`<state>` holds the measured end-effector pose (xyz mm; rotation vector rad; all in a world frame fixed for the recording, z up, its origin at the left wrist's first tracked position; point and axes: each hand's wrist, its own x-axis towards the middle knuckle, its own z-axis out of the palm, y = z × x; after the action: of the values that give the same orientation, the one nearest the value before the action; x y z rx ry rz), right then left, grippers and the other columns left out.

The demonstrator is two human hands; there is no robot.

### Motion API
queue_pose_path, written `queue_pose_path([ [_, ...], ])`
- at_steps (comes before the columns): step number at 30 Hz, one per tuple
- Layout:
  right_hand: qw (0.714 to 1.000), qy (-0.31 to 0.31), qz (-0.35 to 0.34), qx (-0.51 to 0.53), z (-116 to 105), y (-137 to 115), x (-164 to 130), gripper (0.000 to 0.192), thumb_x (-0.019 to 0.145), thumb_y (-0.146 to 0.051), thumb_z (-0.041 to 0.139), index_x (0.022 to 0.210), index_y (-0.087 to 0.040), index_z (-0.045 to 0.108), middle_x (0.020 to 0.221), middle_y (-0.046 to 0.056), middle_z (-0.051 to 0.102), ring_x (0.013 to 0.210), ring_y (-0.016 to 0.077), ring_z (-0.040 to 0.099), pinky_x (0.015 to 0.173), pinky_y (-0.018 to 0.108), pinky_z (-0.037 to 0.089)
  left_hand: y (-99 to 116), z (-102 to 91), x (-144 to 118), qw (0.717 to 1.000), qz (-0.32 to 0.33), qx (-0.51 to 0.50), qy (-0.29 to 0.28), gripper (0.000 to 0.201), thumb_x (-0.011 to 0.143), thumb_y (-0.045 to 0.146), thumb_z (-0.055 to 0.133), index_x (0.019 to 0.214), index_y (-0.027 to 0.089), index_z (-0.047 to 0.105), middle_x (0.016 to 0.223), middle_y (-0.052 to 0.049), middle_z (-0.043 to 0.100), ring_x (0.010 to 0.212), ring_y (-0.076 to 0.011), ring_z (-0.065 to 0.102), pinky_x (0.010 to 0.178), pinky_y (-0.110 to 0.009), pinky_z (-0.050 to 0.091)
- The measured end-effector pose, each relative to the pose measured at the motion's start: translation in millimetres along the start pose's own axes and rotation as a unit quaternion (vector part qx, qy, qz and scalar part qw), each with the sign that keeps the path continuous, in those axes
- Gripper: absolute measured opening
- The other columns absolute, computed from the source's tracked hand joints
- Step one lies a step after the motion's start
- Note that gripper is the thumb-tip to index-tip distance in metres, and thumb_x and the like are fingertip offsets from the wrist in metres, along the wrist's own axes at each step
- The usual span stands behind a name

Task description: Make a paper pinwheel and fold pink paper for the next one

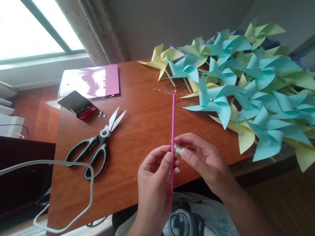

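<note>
My left hand (157, 179) is closed, pinching a thin pink stick (172, 121) between thumb and fingers. The stick stands tilted, its upper end leaning away over the table. My right hand (204, 160) is beside it, thumb and index finger closed on a small whitish piece with a green tint (178, 149). That piece touches or nearly touches the stick; its exact kind is too small to make out. To the right lies a large heap of paper pinwheels, among them a turquoise pinwheel (213, 99) and a yellow pinwheel (161, 58).
Opened scissors (101, 138) lie on the wooden table (134, 126), left of my hands. Behind them are a small open box (79, 106), several metal bits (102, 114) and a pink paper pack (111, 79). Tiny scraps (166, 90) are scattered near the pinwheels. A white cable (92, 186) loops over the left edge.
</note>
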<state>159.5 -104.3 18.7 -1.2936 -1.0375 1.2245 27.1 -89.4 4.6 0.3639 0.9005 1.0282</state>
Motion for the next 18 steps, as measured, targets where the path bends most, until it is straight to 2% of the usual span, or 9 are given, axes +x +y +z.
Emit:
queue_pose_path([
  [6,0.999,-0.017,-0.026,-0.038,-1.6,-4.3,0.4,0.016,0.095,-0.023,0.057,0.106,-0.022,0.068,0.113,0.008,0.064,0.107,0.0252,0.063,0.091,0.038,0.053,-1.4,1.8,-0.4,0.998,0.038,0.048,0.004,0.013,0.079,0.021,0.083,0.090,0.017,0.079,0.081,-0.002,0.075,0.070,-0.0081,0.065,0.066,-0.014,0.054],
  [11,0.999,-0.018,-0.002,-0.049,-0.1,-4.6,1.1,0.013,0.095,-0.023,0.057,0.104,-0.022,0.066,0.098,0.005,0.067,0.094,0.0221,0.066,0.085,0.035,0.053,-1.6,1.5,0.7,0.994,0.068,0.083,0.019,0.014,0.078,0.023,0.084,0.090,0.018,0.079,0.083,-0.003,0.077,0.073,-0.0103,0.065,0.068,-0.016,0.054],
  [18,0.997,-0.010,-0.011,-0.072,0.0,-6.1,2.8,0.012,0.095,-0.025,0.056,0.099,-0.021,0.067,0.094,0.005,0.067,0.088,0.0214,0.065,0.080,0.034,0.053,-1.7,0.7,-0.4,0.990,0.082,0.107,0.033,0.015,0.076,0.024,0.085,0.089,0.019,0.080,0.081,-0.003,0.077,0.071,-0.0113,0.064,0.067,-0.019,0.053],
])
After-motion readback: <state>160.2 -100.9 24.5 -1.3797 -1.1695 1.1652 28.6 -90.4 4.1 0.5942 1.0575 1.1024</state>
